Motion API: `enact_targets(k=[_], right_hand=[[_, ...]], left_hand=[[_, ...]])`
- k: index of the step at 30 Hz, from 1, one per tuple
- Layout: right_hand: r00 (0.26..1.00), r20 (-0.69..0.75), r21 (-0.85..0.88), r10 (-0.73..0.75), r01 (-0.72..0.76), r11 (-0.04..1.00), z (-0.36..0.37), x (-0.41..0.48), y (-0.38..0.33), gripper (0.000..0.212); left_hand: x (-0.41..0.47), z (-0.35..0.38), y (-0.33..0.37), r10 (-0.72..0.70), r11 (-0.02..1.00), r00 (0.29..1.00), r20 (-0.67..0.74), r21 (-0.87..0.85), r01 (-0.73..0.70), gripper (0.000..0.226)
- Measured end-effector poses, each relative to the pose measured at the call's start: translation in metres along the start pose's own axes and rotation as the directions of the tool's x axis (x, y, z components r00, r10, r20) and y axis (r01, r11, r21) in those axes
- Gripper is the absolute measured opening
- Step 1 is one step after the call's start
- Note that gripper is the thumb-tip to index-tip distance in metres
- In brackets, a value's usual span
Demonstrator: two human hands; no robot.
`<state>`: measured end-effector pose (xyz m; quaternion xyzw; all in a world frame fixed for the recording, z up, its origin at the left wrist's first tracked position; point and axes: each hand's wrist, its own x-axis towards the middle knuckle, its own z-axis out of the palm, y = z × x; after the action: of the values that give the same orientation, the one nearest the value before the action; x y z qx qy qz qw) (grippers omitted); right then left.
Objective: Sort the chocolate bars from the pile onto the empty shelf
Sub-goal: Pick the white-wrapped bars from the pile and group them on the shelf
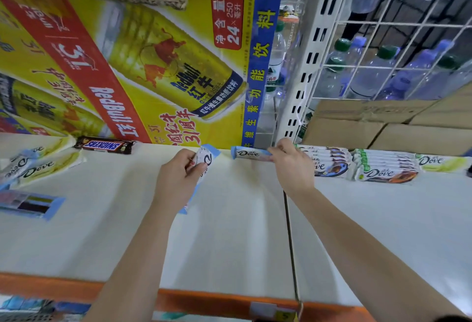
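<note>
The shelf [102, 232] is seen from one wide-angle head-worn camera, aimed forward and down at close range. Its front edge is found at 6 o'clock, and a printed carton [153, 66] is faced at 12 o'clock.

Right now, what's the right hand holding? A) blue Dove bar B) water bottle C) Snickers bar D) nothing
A: the right hand grips one end of a blue Dove bar lying at the back of the shelf.
</note>
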<state>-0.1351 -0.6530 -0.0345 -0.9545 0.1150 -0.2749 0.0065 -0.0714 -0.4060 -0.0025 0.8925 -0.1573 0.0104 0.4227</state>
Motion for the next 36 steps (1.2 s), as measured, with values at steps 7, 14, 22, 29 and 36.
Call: enact_targets(k=[7,14,22,29,36], right_hand=[[0.988,-0.143,0.09,-0.053,0.067,0.994,-0.003,0.005,0.001,0.021],[0.982,-0.158,0.228,-0.106,0.141,0.963,-0.027,-0.014,0.009,0.021],[0.99,0.038,0.268,-0.134,0.119,0.956,-0.032,-0.066,0.028,0.021],[0.985,0.116,0.288,-0.124,0.086,0.954,-0.031,-0.074,0.032,0.023],[0.984,0.142,0.299,-0.106,0.06,0.953,-0.03,-0.073,0.031,0.02]], left_hand=[[0.006,-0.005,0.008,0.023,0.991,1.0,-0.011,-0.13,-0.024,0.02],[0.014,0.0,0.028,0.057,0.927,0.997,0.043,-0.373,-0.038,0.048],[0.023,0.044,0.036,0.032,0.899,0.975,0.218,-0.432,0.067,0.019],[0.027,0.072,0.034,0.146,0.987,0.987,0.073,-0.078,-0.141,0.018],[0.042,0.083,0.031,0.204,0.976,0.979,0.016,0.08,-0.205,0.017]])
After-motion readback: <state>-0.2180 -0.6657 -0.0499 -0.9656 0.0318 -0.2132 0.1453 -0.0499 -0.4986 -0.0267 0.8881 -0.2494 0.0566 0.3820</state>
